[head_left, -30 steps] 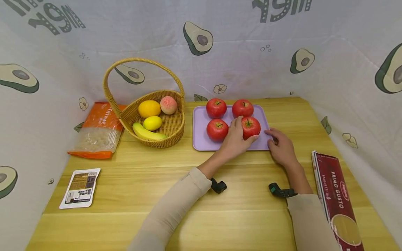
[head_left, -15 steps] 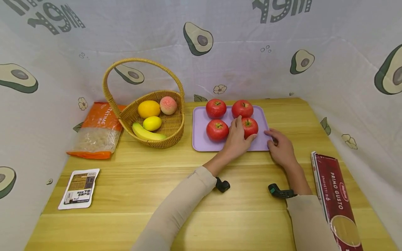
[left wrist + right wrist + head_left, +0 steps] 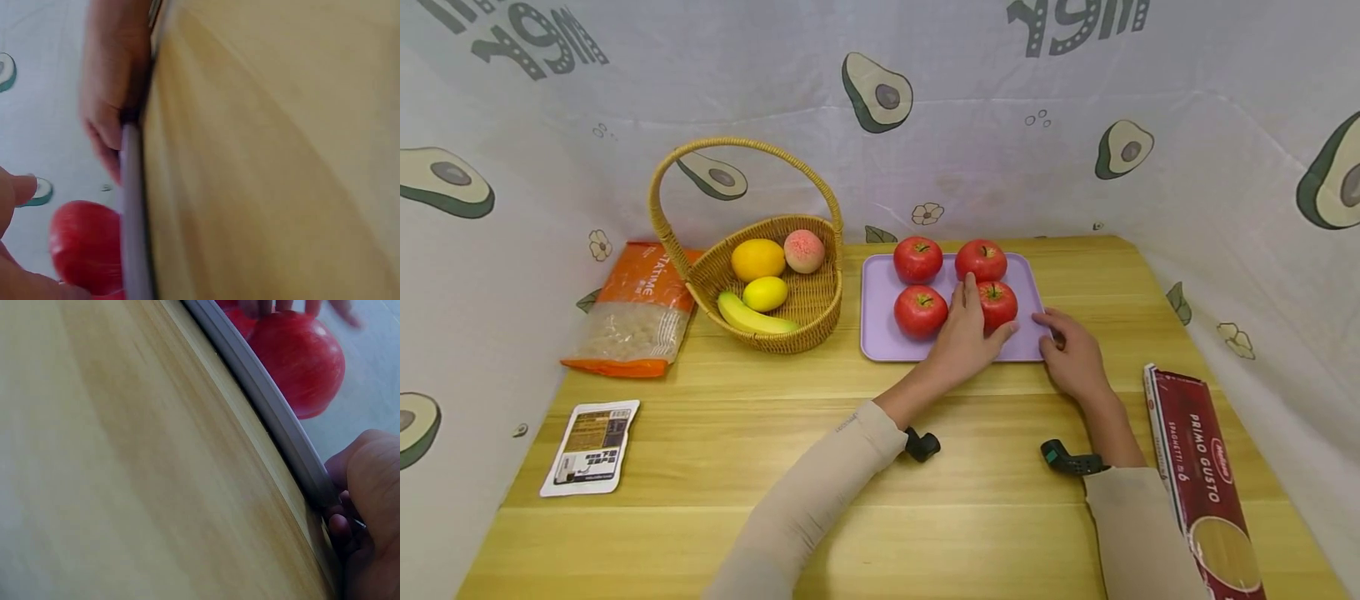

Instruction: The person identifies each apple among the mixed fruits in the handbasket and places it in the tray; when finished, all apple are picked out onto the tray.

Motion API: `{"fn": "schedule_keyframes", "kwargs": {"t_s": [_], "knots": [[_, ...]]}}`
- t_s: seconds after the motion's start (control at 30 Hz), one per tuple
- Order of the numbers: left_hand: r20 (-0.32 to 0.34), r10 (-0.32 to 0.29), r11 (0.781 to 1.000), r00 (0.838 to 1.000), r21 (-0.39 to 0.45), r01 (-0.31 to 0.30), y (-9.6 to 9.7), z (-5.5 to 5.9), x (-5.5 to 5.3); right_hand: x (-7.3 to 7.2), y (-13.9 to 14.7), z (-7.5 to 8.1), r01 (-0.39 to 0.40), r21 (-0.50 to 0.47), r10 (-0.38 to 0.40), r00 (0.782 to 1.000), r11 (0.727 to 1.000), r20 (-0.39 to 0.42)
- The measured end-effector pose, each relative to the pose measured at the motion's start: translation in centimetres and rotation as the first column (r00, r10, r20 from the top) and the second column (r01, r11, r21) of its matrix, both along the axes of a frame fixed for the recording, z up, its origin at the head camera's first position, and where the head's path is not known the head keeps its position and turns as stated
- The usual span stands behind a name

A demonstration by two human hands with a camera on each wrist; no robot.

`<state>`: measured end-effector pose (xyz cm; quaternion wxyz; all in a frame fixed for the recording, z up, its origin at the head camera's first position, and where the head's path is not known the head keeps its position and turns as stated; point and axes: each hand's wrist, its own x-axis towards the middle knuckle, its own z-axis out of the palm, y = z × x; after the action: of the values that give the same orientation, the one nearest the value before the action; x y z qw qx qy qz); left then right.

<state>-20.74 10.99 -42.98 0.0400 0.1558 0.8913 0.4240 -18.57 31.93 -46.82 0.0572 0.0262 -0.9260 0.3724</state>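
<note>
On a lilac tray (image 3: 877, 300) sit several red apples. My left hand (image 3: 958, 337) reaches over the front right apple (image 3: 998, 305), its thumb extended in front and its fingers fairly straight along the left side, hiding part of it. In the left wrist view a fingertip (image 3: 25, 187) stands apart from an apple (image 3: 87, 244). My right hand (image 3: 1073, 350) pinches the tray's right front corner, fingers and thumb at the rim, as the right wrist view shows beside the tray edge (image 3: 275, 412).
A wicker basket (image 3: 811, 332) with a banana, lemon-like fruits and a peach stands left of the tray. Farther left lie an orange bag (image 3: 640, 308) and a white packet (image 3: 591, 448). A spaghetti box (image 3: 1206, 467) lies beside my right forearm. Patterned cloth hangs behind.
The front right apple has shifted slightly left on the tray along with my left hand. My left fingers are now a little straighter. My right hand has stayed at the tray corner.
</note>
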Motion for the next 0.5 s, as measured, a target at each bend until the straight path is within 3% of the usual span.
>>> {"fn": "schedule_keyframes", "kwargs": {"t_s": [0.27, 0.5], "knots": [[-0.061, -0.099, 0.995, 0.993, 0.016, 0.100, -4.6, 3.0, 1.6, -0.3, 0.2, -0.2, -0.013, -0.006, 0.013, 1.000, 1.000, 0.013], [-0.135, -0.044, 0.996, 0.990, 0.067, 0.053, -12.1, 3.3, 2.4, 0.1, 0.1, 1.2, -0.055, -0.039, 0.057, 0.996, 0.998, 0.070]]}}
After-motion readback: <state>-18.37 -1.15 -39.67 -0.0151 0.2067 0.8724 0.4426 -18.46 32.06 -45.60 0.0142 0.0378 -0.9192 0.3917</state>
